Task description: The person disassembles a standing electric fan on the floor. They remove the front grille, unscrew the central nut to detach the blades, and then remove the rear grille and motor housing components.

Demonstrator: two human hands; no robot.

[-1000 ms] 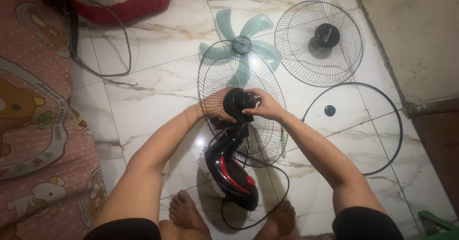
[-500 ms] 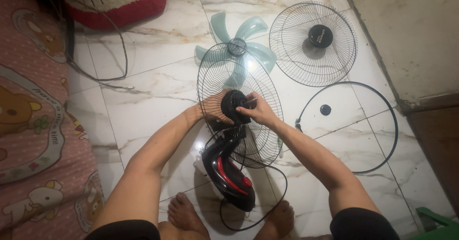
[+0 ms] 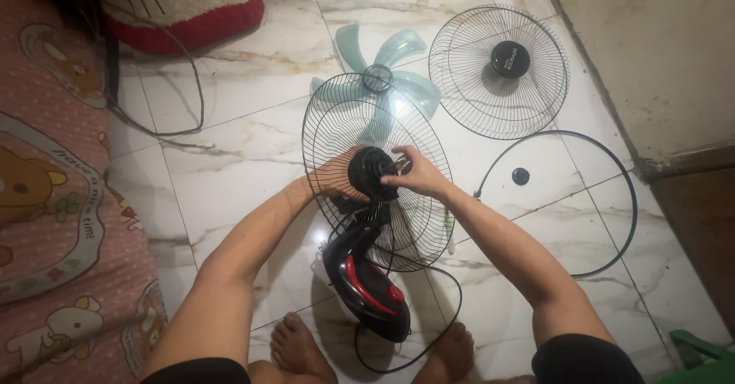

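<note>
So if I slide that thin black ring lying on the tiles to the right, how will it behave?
The black ring is a thin open hoop, so it will probably flex and wobble rather than stay stiff. It looks light for its span, so a nudge likely skates it across the glossy marble floor. Lying flat, it should not roll, but may catch the small black cap inside it.
</note>
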